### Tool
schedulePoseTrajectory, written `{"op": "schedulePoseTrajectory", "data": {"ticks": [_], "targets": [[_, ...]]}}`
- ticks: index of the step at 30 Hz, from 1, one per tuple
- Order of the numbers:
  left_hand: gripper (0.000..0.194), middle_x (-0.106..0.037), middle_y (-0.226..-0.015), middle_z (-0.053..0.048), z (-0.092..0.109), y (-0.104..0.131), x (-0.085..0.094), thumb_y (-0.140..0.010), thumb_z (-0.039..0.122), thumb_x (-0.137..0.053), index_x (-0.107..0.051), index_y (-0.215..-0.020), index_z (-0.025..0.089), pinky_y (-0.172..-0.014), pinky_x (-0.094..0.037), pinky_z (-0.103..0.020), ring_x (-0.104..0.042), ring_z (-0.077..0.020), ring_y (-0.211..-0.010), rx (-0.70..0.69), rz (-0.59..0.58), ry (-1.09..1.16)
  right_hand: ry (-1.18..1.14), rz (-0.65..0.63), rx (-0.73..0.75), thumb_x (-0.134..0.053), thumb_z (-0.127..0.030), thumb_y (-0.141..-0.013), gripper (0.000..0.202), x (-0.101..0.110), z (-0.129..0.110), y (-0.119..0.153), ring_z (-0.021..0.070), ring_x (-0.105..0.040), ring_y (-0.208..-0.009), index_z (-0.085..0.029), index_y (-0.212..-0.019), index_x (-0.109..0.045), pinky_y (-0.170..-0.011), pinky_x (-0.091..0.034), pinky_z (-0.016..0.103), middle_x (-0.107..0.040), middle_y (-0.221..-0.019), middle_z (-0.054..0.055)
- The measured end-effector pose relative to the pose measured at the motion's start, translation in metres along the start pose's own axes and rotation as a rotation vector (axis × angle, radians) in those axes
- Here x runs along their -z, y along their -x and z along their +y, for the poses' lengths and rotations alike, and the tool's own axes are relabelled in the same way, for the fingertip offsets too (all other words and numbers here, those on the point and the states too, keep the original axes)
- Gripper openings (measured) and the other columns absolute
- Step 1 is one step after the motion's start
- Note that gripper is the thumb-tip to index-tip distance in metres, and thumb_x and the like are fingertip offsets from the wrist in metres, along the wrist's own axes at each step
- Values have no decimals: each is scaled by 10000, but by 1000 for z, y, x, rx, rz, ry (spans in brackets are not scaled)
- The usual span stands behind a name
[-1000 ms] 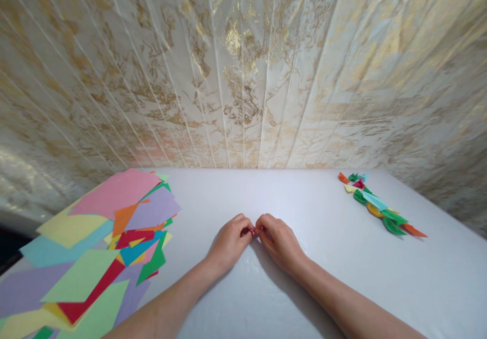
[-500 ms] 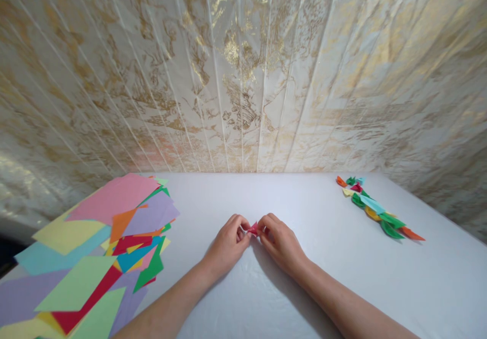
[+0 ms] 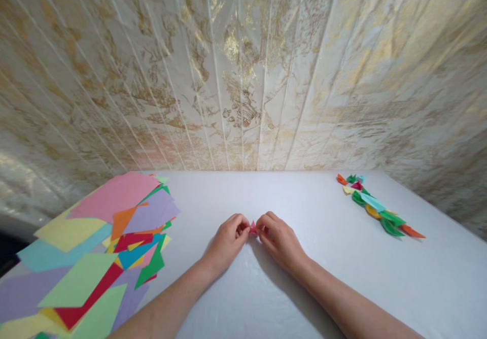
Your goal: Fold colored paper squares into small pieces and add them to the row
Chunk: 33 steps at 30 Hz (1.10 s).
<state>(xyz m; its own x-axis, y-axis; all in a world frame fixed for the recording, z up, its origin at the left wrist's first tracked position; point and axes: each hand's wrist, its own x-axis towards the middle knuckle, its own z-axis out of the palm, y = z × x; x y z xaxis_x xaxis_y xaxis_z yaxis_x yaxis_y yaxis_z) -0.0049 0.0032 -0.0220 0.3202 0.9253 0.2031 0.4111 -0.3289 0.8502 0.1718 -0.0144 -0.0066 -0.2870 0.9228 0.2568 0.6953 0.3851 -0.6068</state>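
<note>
A white table [image 3: 213,192] is holding coloured sheets [image 3: 76,278] along its left side; a row of folded shapes [image 3: 373,202] is lying toward its right edge. At the table's middle, the left hand [image 3: 228,237] and right hand [image 3: 280,238] are pinching opposite sides of a small red paper [image 3: 253,227]. Good work is probably calling for light, even pressure, keeping its tip uncrumpled.

Facing me rises a white, gold-patterned backdrop of shiny, creased sheeting [image 3: 243,75], long fold lines running down it to the far edge of a smooth white tabletop [image 3: 380,288]. Soft light glints on the gold and pales the surface; beside the table's left side, a dark patch [image 3: 6,252] shows, too dim to make out.
</note>
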Motion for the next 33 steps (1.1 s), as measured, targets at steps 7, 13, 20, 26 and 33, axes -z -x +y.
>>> {"op": "schedulePoseTrajectory", "data": {"ticks": [7, 13, 20, 26, 33], "targets": [[118, -570, -773, 10, 1, 0, 1, -885, 205, -484, -557, -793, 193, -674, -402, -249, -529, -143, -733, 24, -1, 5, -110, 20, -41, -499, -116, -857, 125, 0, 4, -1, 138, -537, -714, -217, -810, -554, -665, -383, 246, -569, -821, -5], [105, -582, -830, 0, 5, 0, 1, -875, 200, -502, -566, -792, 193, -688, -412, -249, -544, -145, -761, 40, 35, -10, -152, 35, -67, -496, -89, -828, 144, 0, 8, -2, 136, -525, -694, -214, -789, -558, -651, -375, 245, -568, -793, -11], [83, -590, -810, 15, 1, -1, -1, -873, 179, -511, -573, -822, 198, -668, -414, -238, -540, -125, -700, 12, 4, -22, -126, 8, -8, -519, -134, -871, 132, -3, 2, -3, 136, -530, -714, -218, -790, -583, -672, -379, 247, -564, -817, -4], [104, -571, -856, 1, 3, -2, 1, -881, 186, -506, -570, -800, 197, -680, -428, -243, -548, -135, -744, 5, 55, -26, -129, 41, -17, -505, -85, -839, 145, -2, 4, -3, 140, -530, -726, -215, -802, -560, -673, -389, 246, -546, -829, -1], [103, -570, -852, -6, 1, -5, 1, -866, 179, -517, -570, -779, 194, -682, -438, -252, -558, -145, -758, 33, 86, -15, -163, 50, -36, -488, -69, -828, 163, 0, 8, -2, 140, -536, -731, -216, -794, -547, -691, -403, 250, -548, -818, -5]]}}
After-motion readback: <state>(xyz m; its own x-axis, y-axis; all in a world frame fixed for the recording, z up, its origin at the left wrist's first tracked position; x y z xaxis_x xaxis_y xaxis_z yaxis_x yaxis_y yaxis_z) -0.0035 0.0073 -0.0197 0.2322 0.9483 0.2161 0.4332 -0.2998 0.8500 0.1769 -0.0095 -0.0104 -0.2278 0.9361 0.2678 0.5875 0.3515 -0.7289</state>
